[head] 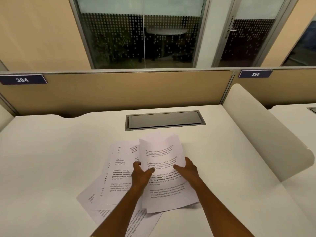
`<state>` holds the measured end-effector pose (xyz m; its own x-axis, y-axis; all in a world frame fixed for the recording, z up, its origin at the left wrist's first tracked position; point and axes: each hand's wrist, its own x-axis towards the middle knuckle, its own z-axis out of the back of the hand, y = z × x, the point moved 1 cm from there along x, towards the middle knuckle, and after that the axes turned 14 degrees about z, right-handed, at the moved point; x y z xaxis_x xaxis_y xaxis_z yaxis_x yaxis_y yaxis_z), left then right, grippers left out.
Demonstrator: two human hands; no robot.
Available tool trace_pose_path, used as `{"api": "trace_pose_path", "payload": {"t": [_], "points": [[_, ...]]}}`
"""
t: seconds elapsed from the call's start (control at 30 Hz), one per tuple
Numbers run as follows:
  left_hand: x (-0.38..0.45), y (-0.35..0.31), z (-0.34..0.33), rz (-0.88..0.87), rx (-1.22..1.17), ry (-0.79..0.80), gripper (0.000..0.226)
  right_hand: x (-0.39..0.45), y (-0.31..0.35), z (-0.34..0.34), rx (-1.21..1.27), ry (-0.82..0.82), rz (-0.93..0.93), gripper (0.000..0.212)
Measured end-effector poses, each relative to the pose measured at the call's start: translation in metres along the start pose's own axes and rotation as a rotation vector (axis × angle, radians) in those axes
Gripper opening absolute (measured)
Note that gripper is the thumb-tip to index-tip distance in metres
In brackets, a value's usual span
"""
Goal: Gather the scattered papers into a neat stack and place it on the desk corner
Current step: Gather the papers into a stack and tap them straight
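while both hands square it up, top sheet (162,170) is pinched at its side edges: left hand (141,175), right hand (187,170), fingers curled on paper. loose papers (116,178) fan left of the fingers, flat on counter (51,151), awaiting gathering.

The small black print on the white printed sheets (119,178) is mostly too fine to read. The lowest white sheet (136,224), at six o'clock, runs off the bottom edge. The left hand (142,175) covers part of the gripped top sheet (164,168).
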<state>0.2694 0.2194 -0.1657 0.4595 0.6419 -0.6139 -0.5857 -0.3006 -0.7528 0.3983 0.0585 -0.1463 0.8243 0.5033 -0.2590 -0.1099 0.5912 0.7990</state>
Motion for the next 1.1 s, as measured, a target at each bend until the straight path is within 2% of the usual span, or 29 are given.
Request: {"api": "trace_pose_path", "payload": {"t": [0.13, 0.23, 0.4, 0.43, 0.57, 0.67, 0.8, 0.9, 1.1], "points": [[-0.001, -0.001, -0.003, 0.022, -0.059, -0.021, 0.06, 0.006, 0.003, 0.01, 0.125, -0.003, 0.053, 0.058], [-0.003, 0.001, -0.007, -0.007, -0.009, -0.027, 0.065, 0.011, 0.005, 0.015, 0.221, 0.014, 0.051, 0.06], [-0.009, 0.003, -0.012, -0.08, 0.085, -0.057, 0.064, 0.02, 0.001, 0.025, 0.214, -0.062, 0.017, 0.079], [-0.01, 0.003, -0.012, -0.083, 0.087, -0.062, 0.062, 0.023, -0.001, 0.026, 0.21, -0.048, 0.008, 0.077], [-0.013, 0.004, -0.011, -0.087, 0.077, -0.091, 0.055, 0.027, -0.008, 0.028, 0.181, 0.039, 0.002, 0.046], [-0.014, 0.002, -0.008, -0.094, 0.097, -0.197, 0.049, 0.031, -0.007, 0.027, 0.134, 0.041, 0.038, 0.037], [-0.014, 0.001, 0.006, -0.042, 0.073, -0.387, 0.038, 0.041, 0.001, 0.02, 0.08, 0.025, 0.071, 0.033], [-0.012, 0.0, 0.015, 0.049, -0.085, -0.423, 0.027, 0.048, 0.005, 0.015, 0.061, 0.016, 0.091, 0.032], [-0.009, -0.001, 0.02, 0.107, -0.217, -0.467, 0.028, 0.055, 0.016, 0.003, 0.011, 0.076, 0.091, 0.036]]}}
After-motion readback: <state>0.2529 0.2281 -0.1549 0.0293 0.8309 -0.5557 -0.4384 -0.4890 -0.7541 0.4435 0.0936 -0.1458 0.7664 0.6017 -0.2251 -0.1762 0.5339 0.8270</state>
